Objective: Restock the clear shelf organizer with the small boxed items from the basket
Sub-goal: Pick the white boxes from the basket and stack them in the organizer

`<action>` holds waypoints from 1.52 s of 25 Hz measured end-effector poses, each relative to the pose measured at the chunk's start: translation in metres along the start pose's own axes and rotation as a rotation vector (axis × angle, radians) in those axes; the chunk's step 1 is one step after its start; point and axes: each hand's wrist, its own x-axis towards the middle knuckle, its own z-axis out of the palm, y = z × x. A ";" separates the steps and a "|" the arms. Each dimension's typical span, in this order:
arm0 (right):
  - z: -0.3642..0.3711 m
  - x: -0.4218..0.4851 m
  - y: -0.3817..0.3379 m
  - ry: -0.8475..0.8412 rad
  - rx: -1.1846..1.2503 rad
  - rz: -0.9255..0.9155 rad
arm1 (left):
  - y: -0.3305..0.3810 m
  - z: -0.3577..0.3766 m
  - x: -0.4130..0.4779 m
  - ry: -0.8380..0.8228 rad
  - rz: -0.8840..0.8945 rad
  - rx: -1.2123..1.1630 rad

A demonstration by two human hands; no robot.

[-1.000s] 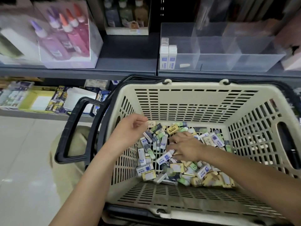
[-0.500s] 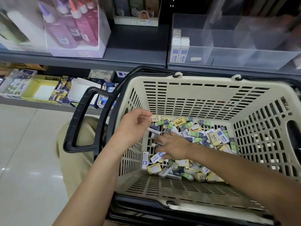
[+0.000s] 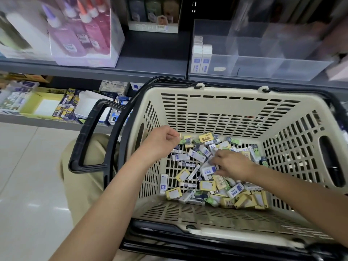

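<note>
— What sort of place is this?
— A shop. The dark shelves (image 3: 150, 62) at twelve o'clock carry bottles (image 3: 81, 38) in a display carton at eleven and a clear organizer (image 3: 254, 63) at one.
— Anything else?
— A shopping basket (image 3: 235, 89) holding small boxed items (image 3: 207, 185), and a glossy tiled floor (image 3: 28, 176) at nine.

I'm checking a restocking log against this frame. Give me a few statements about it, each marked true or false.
1. The clear organizer holds two upright white boxes in its leftmost compartment. True.
2. The basket is empty. False: a pile of small boxes lies on its floor.
3. The right hand reaches into that pile. True.
4. The basket's handles are beige. False: they are black; the basket body is beige.
5. The left hand grips a handle. False: it is inside the basket near its left wall, off both handles.
</note>
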 end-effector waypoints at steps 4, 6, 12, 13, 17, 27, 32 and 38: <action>-0.011 -0.010 0.012 0.058 0.318 0.180 | -0.017 0.038 0.048 -0.055 -0.190 0.353; -0.011 -0.018 0.017 0.041 0.366 0.194 | -0.041 0.056 0.059 -0.105 -0.180 0.390; -0.007 -0.016 0.014 -0.019 0.401 0.209 | -0.078 0.069 0.073 -0.099 0.055 0.659; -0.006 -0.014 0.013 -0.024 0.395 0.203 | -0.080 0.070 0.073 -0.101 0.071 0.686; -0.002 -0.012 0.015 -0.034 0.431 0.195 | -0.083 0.072 0.076 -0.196 0.175 0.909; -0.011 -0.008 0.027 0.069 0.649 0.350 | -0.071 0.068 0.084 -0.264 0.059 0.831; -0.027 -0.004 0.023 0.234 1.127 0.474 | -0.031 0.062 0.089 -0.297 0.028 0.455; -0.036 -0.004 0.017 0.358 1.475 0.582 | 0.001 0.071 0.075 -0.394 0.090 0.044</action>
